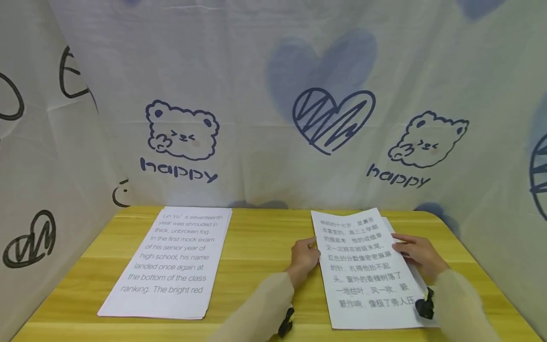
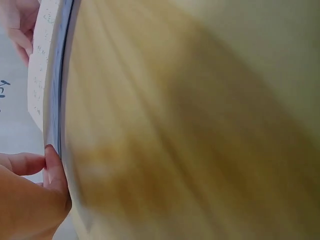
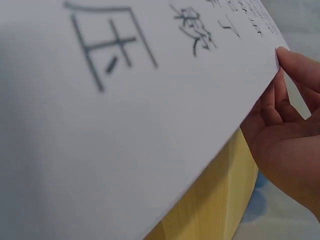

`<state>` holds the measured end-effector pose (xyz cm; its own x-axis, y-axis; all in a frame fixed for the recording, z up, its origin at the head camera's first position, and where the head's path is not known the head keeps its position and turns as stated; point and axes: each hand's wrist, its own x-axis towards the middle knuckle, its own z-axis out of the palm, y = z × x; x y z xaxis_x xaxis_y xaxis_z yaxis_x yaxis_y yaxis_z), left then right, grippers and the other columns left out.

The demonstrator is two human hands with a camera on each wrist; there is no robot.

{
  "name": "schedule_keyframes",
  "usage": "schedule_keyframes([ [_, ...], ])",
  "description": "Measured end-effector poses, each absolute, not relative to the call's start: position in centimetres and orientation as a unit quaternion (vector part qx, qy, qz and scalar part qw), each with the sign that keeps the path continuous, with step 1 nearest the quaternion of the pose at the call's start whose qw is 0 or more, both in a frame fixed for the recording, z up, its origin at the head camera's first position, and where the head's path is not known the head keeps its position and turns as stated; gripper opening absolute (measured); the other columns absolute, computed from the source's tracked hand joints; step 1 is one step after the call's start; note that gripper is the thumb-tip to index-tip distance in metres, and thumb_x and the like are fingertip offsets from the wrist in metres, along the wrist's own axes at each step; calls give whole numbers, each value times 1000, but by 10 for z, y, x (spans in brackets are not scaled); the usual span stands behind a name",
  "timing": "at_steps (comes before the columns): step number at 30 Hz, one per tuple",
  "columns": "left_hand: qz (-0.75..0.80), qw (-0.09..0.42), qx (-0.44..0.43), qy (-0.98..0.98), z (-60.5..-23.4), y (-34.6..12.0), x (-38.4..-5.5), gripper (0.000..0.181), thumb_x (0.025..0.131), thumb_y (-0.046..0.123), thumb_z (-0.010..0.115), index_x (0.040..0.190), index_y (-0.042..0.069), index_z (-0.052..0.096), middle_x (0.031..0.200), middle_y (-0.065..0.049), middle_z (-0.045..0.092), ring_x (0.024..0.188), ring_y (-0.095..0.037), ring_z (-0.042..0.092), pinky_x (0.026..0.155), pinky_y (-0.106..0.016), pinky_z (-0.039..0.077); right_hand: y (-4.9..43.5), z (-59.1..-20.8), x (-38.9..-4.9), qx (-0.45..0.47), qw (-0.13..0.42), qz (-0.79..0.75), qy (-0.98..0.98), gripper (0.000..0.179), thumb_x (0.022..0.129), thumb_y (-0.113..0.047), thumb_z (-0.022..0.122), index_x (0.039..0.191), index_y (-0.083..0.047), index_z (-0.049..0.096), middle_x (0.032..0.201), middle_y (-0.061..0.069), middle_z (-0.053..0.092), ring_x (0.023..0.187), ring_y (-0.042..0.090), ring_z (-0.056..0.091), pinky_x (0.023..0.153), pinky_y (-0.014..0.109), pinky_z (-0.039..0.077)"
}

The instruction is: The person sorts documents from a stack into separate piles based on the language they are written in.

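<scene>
A sheet of paper printed with Chinese text (image 1: 365, 263) lies over other sheets (image 1: 420, 280) on the right side of the table, its top edge bowed upward. My left hand (image 1: 304, 259) pinches the left edge of the paper, the thumb and a fingertip meeting at the edge in the left wrist view. At the opposite edge, my right hand (image 1: 420, 254) holds the paper, the thumb (image 3: 297, 67) at its edge and the fingers curled underneath. How many sheets each hand grips cannot be made out.
A stack of paper with English text (image 1: 171, 266) lies flat on the left of the yellow wood-grain table (image 1: 260, 256). Behind the table hangs a pale curtain (image 1: 256, 142) with blue hearts and bear drawings; it continues along both sides.
</scene>
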<state>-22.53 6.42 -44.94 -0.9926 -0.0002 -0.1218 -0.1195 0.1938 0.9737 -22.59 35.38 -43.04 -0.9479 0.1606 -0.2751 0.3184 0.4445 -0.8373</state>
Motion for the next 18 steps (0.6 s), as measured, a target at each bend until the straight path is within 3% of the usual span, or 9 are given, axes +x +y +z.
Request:
schedule_keyframes([
  [6,614,45,-49,787,-450,77,-227,49,81,-11,56,129,-2,59,111,-19,65,56,-13,44,45,-20,37,359,-433,-226,159,73,-502,847,57,96,-13,58,145,4,36,128,29,53,92,31,61,77,35,54],
  [8,611,48,-51,788,-450,79,-226,49,81,-11,56,129,-3,59,112,-17,65,56,-13,43,45,-20,37,361,-433,-227,167,68,-505,844,56,96,-12,58,144,5,37,125,28,55,89,30,61,75,34,54],
  [11,612,51,-51,787,-449,83,-226,49,81,-12,55,130,-2,59,93,-17,66,48,-11,41,44,-19,37,363,-433,-228,179,63,-506,842,54,96,-11,57,143,6,38,122,28,57,89,30,61,73,33,53],
  [13,613,46,-50,787,-447,85,-226,50,80,-12,55,129,-2,59,90,-15,66,46,-12,43,44,-20,38,364,-433,-229,183,59,-508,839,54,96,-10,57,143,7,38,122,28,57,90,31,60,73,34,53],
  [16,605,41,-49,793,-444,88,-228,49,79,-11,56,127,-2,61,108,-16,67,67,-17,58,52,-23,44,367,-433,-230,185,56,-508,839,54,96,-11,57,143,8,37,124,30,55,93,32,59,75,35,52],
  [18,596,44,-51,800,-444,91,-229,47,80,-9,59,126,-2,61,123,-14,63,88,-21,60,65,-26,49,368,-433,-229,189,53,-506,840,53,97,-12,56,143,8,37,126,30,54,94,32,59,73,33,52],
])
